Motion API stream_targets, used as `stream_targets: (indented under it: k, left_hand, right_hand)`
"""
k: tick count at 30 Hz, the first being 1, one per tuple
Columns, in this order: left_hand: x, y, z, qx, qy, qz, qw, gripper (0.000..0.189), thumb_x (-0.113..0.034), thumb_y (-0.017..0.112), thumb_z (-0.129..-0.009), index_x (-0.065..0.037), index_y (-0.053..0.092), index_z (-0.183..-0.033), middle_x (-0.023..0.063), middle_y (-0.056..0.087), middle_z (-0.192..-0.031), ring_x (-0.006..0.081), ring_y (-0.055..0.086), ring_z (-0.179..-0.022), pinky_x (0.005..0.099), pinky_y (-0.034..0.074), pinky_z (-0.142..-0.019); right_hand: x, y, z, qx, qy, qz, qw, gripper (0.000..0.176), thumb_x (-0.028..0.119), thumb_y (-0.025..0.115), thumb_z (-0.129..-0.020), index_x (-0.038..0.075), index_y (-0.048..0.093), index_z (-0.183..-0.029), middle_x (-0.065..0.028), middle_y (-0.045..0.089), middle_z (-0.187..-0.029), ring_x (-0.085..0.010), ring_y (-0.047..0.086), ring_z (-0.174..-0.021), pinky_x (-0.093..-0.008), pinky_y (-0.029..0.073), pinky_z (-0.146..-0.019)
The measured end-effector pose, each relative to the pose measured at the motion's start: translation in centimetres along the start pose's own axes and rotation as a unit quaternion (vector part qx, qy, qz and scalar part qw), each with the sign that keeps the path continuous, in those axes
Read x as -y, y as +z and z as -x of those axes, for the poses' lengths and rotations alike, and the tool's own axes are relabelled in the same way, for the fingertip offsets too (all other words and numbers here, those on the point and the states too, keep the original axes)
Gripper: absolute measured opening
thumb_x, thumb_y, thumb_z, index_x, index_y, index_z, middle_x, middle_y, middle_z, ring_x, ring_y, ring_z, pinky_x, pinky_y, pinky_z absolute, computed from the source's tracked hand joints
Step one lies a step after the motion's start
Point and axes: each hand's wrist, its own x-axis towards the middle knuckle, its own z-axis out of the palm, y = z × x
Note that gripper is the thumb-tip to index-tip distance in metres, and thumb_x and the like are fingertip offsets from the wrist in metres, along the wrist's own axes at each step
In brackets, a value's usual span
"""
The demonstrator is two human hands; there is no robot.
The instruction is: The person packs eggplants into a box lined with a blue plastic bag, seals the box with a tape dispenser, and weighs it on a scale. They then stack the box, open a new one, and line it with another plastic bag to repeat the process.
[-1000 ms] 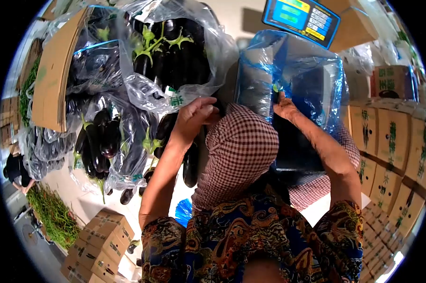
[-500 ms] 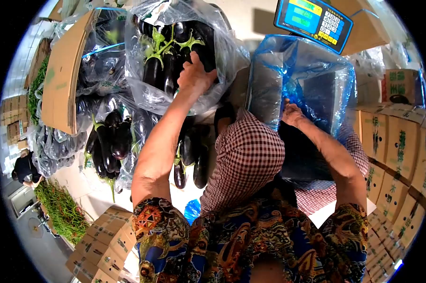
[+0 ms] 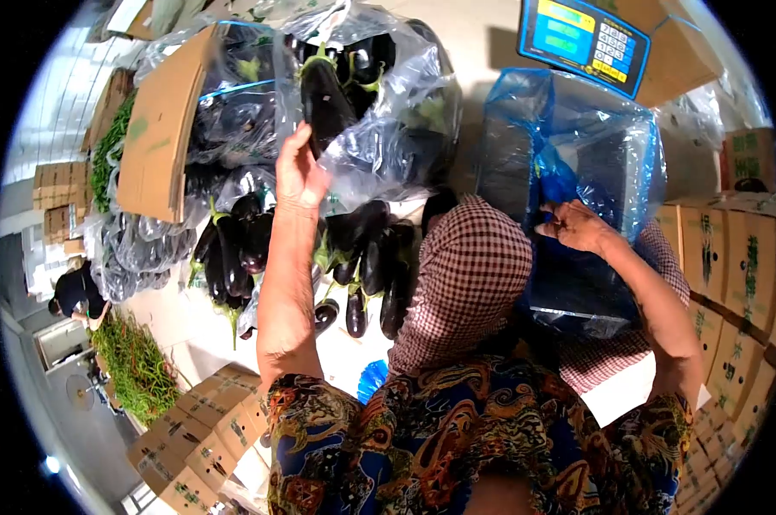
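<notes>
Where the head view takes in both arms from above, the left hand [image 3: 300, 172] stands raised in the upper middle-left of the frame. As far as can be made out, its grip is closed about the lower end of an aubergine [image 3: 324, 90]. The aubergine lies directly above that grip. Its long axis is near upright and its green stalk end is tipped toward the upper left, against the mouth of a clear bag [image 3: 397, 137] holding more of the same.

The right hand [image 3: 577, 227] is well apart, right of centre, its grip pinched narrow on a fold of the blue bag [image 3: 615, 150] lining a box. The left hand is plainly the nearer to the aubergine.

Loose aubergines [image 3: 371, 266] lie below the left hand. A scale [image 3: 581, 34] sits at the top right.
</notes>
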Motion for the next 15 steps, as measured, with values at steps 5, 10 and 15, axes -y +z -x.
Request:
stream_targets:
  k: [5, 10, 15]
  left_hand:
    - [-2.9, 1.3, 1.3, 0.143, 0.070, 0.071, 0.985, 0.042, -0.018, 0.064, -0.084, 0.000, 0.057, -0.121, 0.0130, 0.062, -0.120, 0.0282, 0.058, -0.112, 0.0455, 0.041, -0.103]
    - [-5.0, 6.5, 2.0, 0.098, 0.173, 0.085, 0.976, 0.046, -0.027, 0.064, -0.087, -0.004, 0.055, -0.126, 0.0136, 0.058, -0.127, 0.0356, 0.050, -0.121, 0.0549, 0.032, -0.109]
    - [-6.5, 8.4, 2.5, 0.224, 0.044, 0.213, 0.950, 0.052, -0.038, 0.057, -0.088, -0.004, 0.053, -0.128, 0.0202, 0.054, -0.128, 0.0394, 0.048, -0.121, 0.0544, 0.037, -0.104]
  right_hand:
    - [2.5, -1.9, 2.7, -0.098, -0.072, -0.067, 0.990, 0.034, 0.025, 0.055, -0.092, 0.008, 0.058, -0.121, -0.0231, 0.065, -0.096, -0.0385, 0.062, -0.086, -0.0430, 0.050, -0.081]
    - [3.3, -2.8, 3.8, -0.208, -0.159, -0.137, 0.956, 0.034, 0.020, 0.062, -0.089, 0.002, 0.058, -0.117, -0.0242, 0.066, -0.094, -0.0392, 0.064, -0.089, -0.0418, 0.050, -0.077]
    - [4.6, -4.9, 4.0, -0.227, -0.158, -0.149, 0.949, 0.035, 0.018, 0.064, -0.087, 0.001, 0.058, -0.116, -0.0222, 0.066, -0.097, -0.0361, 0.065, -0.090, -0.0407, 0.051, -0.075]
